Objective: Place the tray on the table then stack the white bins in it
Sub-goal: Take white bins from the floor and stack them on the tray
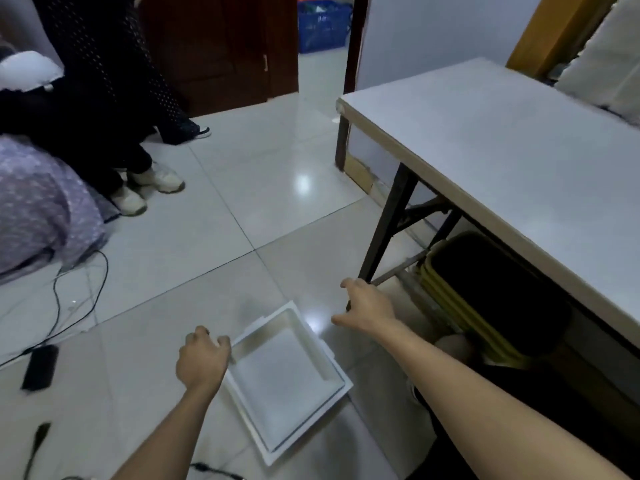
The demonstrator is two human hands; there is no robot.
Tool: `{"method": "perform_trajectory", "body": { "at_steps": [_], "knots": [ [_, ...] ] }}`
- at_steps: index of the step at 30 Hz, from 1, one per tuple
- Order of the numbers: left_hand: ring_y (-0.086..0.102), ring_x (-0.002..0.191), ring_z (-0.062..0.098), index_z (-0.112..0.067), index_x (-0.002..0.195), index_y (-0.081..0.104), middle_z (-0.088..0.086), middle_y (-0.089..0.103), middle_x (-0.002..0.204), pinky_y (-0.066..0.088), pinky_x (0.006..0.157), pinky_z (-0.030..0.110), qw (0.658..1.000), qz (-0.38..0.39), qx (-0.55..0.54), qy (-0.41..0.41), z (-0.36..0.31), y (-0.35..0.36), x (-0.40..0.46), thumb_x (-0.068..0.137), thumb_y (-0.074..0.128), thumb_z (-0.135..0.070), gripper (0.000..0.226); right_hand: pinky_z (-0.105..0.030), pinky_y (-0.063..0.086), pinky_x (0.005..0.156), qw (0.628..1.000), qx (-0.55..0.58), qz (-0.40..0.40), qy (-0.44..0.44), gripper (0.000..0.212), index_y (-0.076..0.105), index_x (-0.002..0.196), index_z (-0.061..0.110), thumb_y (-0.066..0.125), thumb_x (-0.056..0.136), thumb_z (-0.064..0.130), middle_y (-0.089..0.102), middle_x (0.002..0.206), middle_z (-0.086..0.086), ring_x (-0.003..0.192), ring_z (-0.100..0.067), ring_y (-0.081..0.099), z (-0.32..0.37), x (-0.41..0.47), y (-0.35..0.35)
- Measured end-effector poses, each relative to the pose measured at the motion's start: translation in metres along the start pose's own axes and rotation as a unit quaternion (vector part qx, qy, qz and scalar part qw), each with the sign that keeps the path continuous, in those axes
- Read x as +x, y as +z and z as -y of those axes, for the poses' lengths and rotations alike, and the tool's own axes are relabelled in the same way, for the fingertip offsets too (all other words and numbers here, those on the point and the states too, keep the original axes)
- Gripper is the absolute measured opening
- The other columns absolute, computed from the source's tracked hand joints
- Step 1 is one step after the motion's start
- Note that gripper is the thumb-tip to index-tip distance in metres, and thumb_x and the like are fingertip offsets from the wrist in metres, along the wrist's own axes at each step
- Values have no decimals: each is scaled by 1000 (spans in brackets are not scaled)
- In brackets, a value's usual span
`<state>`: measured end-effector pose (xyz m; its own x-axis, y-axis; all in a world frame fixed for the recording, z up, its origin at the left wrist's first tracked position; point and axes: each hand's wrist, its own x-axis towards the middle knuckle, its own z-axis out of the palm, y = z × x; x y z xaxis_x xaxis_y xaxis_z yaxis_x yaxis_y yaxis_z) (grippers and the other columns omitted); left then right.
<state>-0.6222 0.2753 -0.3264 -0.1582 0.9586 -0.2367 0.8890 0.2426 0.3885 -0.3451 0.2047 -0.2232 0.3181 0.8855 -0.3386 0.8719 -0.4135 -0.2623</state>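
A shallow white foam tray [287, 382] lies flat on the tiled floor, just left of the table's near leg. My left hand [202, 360] hovers at the tray's left rim with fingers curled and holds nothing; whether it touches the rim is unclear. Past the tray's far right corner, my right hand [367, 308] hangs above the floor with fingers spread. The grey-topped table [512, 150] stands to the right. No white bins are in view.
A dark table leg [384, 230] stands just behind my right hand. Yellow-rimmed dark crates [485, 289] sit under the table. Cables [79, 292] and a black device [40, 367] lie on the floor at left. Two people's legs and shoes [152, 185] stand at far left.
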Motion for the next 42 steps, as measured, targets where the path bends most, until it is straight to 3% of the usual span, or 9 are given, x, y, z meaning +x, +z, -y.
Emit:
{"method": "perform_trajectory", "body": {
  "at_steps": [12, 16, 21, 25, 30, 35, 37, 42],
  "knots": [
    [58, 105, 35, -1, 123, 52, 18, 56, 121, 46, 80, 37, 986, 111, -36, -115, 78, 123, -10, 90, 53, -27, 42, -38, 48, 95, 985, -2, 173, -6, 73, 36, 140, 14, 67, 79, 39, 48, 134, -7, 121, -26, 49, -26, 69, 148],
    [54, 115, 35, 3, 130, 47, 21, 52, 130, 44, 91, 38, 976, 169, -49, -132, 94, 151, -14, 91, 54, -18, 45, -38, 46, 100, 969, 25, 246, 2, 79, 27, 147, 13, 67, 82, 34, 39, 144, -7, 128, -27, 44, -32, 81, 180],
    [47, 128, 34, 2, 141, 38, 19, 44, 142, 38, 101, 39, 958, 196, -81, -192, 95, 170, -15, 91, 52, -14, 55, -41, 45, 101, 960, 34, 277, 18, 78, 29, 145, 13, 66, 79, 32, 39, 144, -8, 129, -28, 43, -45, 98, 212],
    [48, 126, 33, 1, 142, 37, 18, 46, 141, 38, 101, 38, 953, 213, -74, -203, 97, 185, -14, 91, 52, -12, 55, -41, 42, 105, 953, 65, 294, 33, 83, 25, 147, 12, 66, 78, 32, 35, 148, -8, 132, -29, 41, -52, 108, 237],
    [49, 122, 31, -5, 141, 39, 12, 51, 138, 37, 95, 34, 939, 206, -116, -248, 92, 203, -11, 91, 49, -9, 52, -41, 38, 109, 947, 71, 312, 40, 84, 20, 149, 11, 65, 80, 28, 27, 154, -6, 138, -28, 34, -63, 116, 263],
    [51, 112, 28, -7, 140, 42, 11, 53, 135, 33, 85, 28, 928, 168, -168, -288, 89, 216, -7, 90, 49, -5, 50, -39, 26, 118, 945, 64, 321, 25, 92, 6, 154, 13, 63, 83, 28, 6, 162, -1, 147, -25, 16, -69, 131, 284],
    [50, 104, 24, -8, 139, 44, 9, 55, 132, 34, 85, 29, 923, 158, -183, -298, 93, 222, -8, 89, 51, -4, 50, -38, 26, 117, 939, 82, 332, 27, 91, 5, 154, 12, 62, 84, 26, 10, 162, -2, 147, -25, 18, -70, 139, 288],
    [50, 91, 22, -7, 126, 51, 2, 58, 109, 35, 77, 30, 939, 112, -155, -286, 86, 225, -11, 84, 52, 0, 43, -37, 40, 107, 938, 109, 326, 34, 73, 22, 146, 8, 58, 84, 18, 33, 149, -10, 133, -30, 40, -80, 145, 289]
  ]
}}
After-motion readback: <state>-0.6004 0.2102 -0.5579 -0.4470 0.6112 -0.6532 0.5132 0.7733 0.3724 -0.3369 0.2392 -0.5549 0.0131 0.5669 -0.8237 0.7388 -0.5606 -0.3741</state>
